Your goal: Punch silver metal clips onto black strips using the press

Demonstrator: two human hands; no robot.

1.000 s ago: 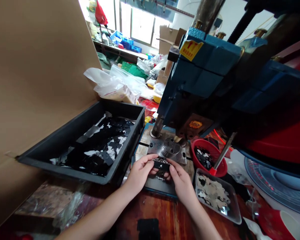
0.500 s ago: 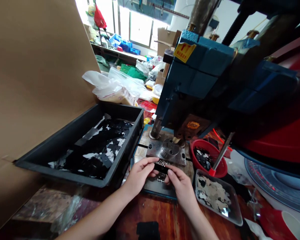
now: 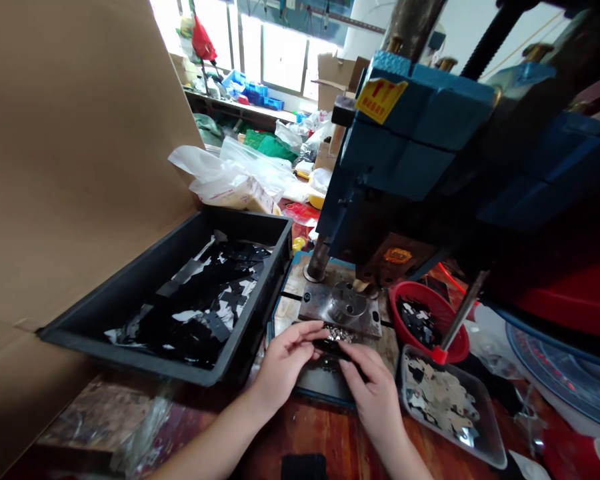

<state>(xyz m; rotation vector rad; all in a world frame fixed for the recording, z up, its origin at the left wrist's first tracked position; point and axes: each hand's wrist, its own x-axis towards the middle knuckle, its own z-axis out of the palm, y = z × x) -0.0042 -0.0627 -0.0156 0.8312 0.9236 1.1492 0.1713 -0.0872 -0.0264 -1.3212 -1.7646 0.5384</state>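
Observation:
A small flat black piece (image 3: 329,346), dark and hard to make out, spans the gap between my hands over the press bed. My left hand (image 3: 286,357) is closed on its left end, thumb and fingers pinching. At the other end, the fingertips of my right hand (image 3: 371,381) close on the piece. Just beyond the fingers lies a steel die block (image 3: 313,312) with a round insert, and small shiny scraps (image 3: 341,333) are scattered before it. Above hangs the blue head of the press (image 3: 415,127), with a gap over the die.
On the left stands a black tray (image 3: 200,373) full of dark pieces. To the right are a red bowl (image 3: 463,343) of black pieces and a clear plastic box (image 3: 497,453) of light flat parts. A cardboard sheet (image 3: 80,153) walls the left side.
The black piece has tilted between my hands and shows less of its face. My right fingers have shifted along it. The whole view has swung slightly.

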